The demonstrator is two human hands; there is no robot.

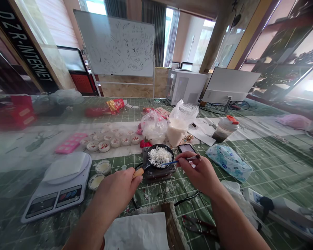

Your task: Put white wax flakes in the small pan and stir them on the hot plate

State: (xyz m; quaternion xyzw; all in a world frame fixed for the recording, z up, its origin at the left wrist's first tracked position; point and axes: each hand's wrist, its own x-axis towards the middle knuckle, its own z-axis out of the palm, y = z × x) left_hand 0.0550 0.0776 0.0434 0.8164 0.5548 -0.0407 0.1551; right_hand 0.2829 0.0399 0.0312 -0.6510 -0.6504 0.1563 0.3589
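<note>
My left hand [122, 189] is closed around the wooden handle [138, 173] of a small black frying pan [149, 163]. White chunks [159, 155] fill the pan, which rests on a dark hot plate [158, 176]. In my right hand [195, 170] is a thin paintbrush [181, 160], pinched near its bristle end. Its blue handle tip reaches into the white chunks. Just behind the pan stand two clear plastic bags, one [153, 126] bunched and one [176, 130] holding pale granules. A phone [186, 149] lies to the right of the pan.
Left of me are a white kitchen scale [59, 184], several small filled cups [104, 146] and a pink mold [71, 143]. To the right lie a wipes pack [229, 162], a shaker bottle [225, 128], a power strip [281, 211] and red-handled pliers [199, 225]. White paper [137, 232] lies in front.
</note>
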